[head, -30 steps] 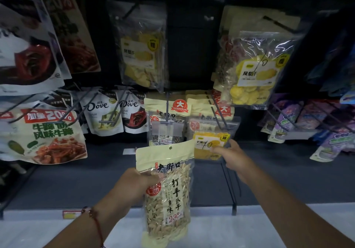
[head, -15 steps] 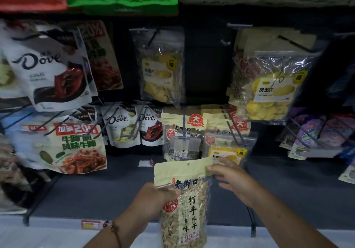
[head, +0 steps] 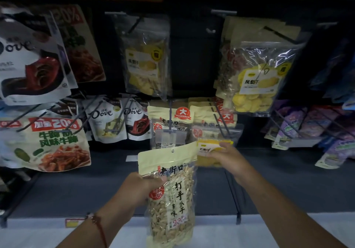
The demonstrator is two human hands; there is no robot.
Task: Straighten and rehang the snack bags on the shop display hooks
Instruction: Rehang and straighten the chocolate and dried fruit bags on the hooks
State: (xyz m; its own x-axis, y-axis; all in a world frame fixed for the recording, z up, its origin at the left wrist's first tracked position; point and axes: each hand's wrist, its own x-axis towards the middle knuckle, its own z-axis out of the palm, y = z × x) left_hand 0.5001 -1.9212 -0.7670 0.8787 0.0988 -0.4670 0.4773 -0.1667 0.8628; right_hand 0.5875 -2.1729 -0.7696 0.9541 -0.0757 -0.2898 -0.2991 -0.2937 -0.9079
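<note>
Left hand [head: 142,188] gripping seed bag [head: 171,192] upright, hole up for hooking; right hand [head: 224,158] pinching yellow bag [head: 211,151] aside.

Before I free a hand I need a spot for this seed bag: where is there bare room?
The dark shelf is bare from below the beef-snack bag across to the left hand, and again right of the right hand under the purple bags. The hooks above are crowded.
</note>
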